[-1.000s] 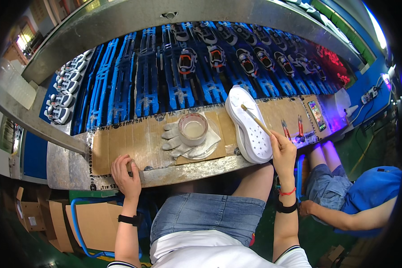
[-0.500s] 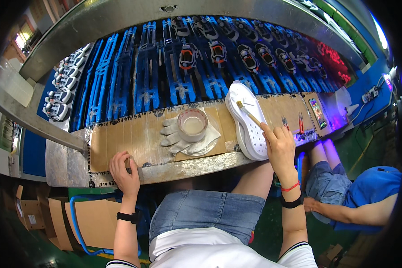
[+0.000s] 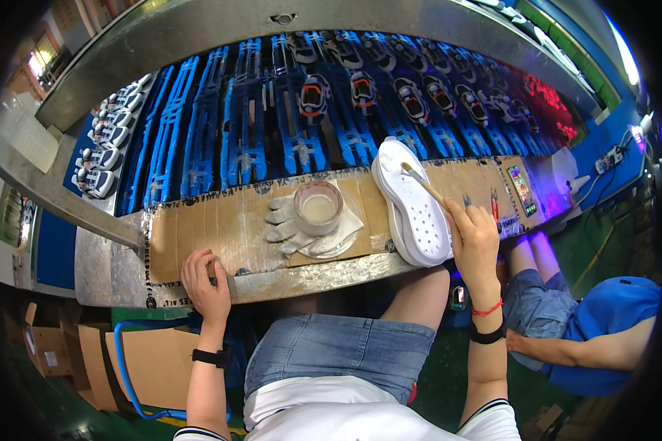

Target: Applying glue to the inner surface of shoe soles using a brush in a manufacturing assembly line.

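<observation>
Brushing looks underway, coverage unclear, as the right hand [image 3: 476, 242] pinches a brush [image 3: 424, 183] over the sole [image 3: 413, 209] and the left hand [image 3: 207, 285] rests apart, its grip unclear.

On our desk [image 3: 107, 261] we have a round cup [image 3: 318, 226] atop a flat fabric glove [image 3: 280, 228], left of a long perforated sole [image 3: 420, 220].

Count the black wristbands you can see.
2: one black wristband around the left wrist, another around the right wrist; the right hand holds a brush. Others may be hidden.
</observation>
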`<action>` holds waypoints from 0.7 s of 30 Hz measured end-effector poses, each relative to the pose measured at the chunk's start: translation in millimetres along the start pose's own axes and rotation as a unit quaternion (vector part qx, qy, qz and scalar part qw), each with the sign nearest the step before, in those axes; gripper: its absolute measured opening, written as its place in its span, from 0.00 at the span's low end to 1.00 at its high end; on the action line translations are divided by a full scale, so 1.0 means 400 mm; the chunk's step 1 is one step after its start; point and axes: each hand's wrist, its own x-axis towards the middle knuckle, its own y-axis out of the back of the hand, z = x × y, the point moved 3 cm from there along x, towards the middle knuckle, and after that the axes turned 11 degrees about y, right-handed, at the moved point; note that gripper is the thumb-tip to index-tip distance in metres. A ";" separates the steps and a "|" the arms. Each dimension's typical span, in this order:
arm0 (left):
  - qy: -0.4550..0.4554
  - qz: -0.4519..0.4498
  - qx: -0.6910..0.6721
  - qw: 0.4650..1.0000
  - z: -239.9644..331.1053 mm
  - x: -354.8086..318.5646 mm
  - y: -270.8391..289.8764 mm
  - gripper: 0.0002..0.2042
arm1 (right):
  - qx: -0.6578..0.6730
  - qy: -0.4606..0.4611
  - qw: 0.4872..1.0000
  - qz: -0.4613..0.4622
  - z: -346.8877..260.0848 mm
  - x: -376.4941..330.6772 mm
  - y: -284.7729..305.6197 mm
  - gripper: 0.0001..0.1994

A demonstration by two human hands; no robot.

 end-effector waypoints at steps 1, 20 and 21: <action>-0.001 -0.001 0.000 1.000 0.000 -0.001 0.000 0.06 | 0.002 0.001 1.000 0.008 -0.003 0.003 -0.008 0.13; -0.010 0.005 0.004 1.000 0.007 0.008 0.002 0.05 | 0.000 0.071 0.997 -0.038 -0.006 0.015 -0.006 0.15; -0.012 0.007 0.006 1.000 0.006 0.007 0.003 0.05 | 0.000 0.048 0.999 -0.019 0.001 0.013 -0.005 0.14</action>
